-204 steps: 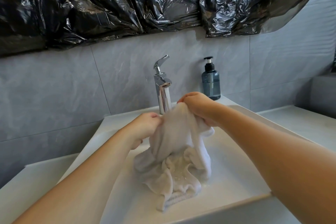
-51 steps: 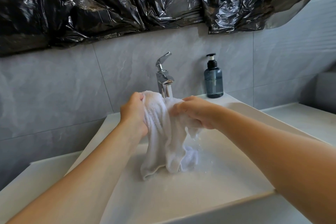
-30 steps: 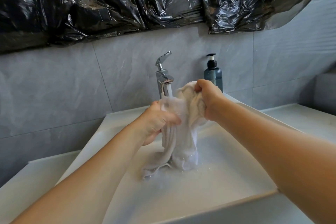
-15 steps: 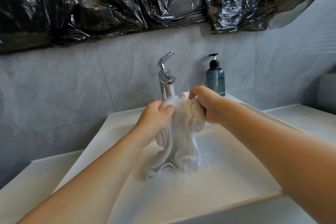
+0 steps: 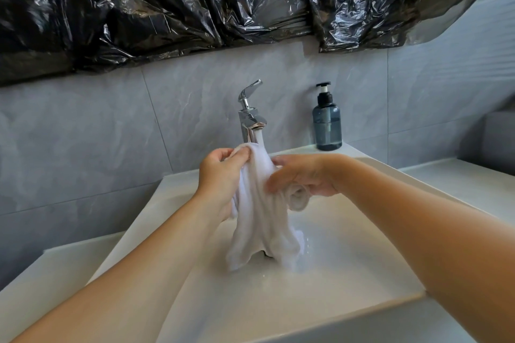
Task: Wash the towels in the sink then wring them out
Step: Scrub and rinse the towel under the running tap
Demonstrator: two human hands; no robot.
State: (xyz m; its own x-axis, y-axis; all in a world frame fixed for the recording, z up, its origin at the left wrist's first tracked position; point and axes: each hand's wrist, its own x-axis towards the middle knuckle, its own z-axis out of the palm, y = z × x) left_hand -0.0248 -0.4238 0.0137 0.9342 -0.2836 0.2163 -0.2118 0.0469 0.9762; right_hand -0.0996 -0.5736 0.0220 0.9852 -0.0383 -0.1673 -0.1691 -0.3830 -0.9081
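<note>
A wet white towel (image 5: 260,220) hangs bunched over the white sink basin (image 5: 348,267), its top edge under the chrome tap (image 5: 250,117), from which water runs. My left hand (image 5: 220,175) grips the towel's upper left part, fingers curled over its top. My right hand (image 5: 303,175) holds the towel's right side, fingers wrapped round a rolled fold. The towel's lower end touches the basin floor and hides most of the drain.
A blue soap pump bottle (image 5: 326,122) stands on the sink's back right corner. Grey tiles cover the wall, with black plastic sheeting (image 5: 223,0) taped above. A pale counter (image 5: 468,184) extends to the right.
My right hand has dropped from the towel's top to its right side. My left hand has risen to the top under the tap. The towel hangs longer now.
</note>
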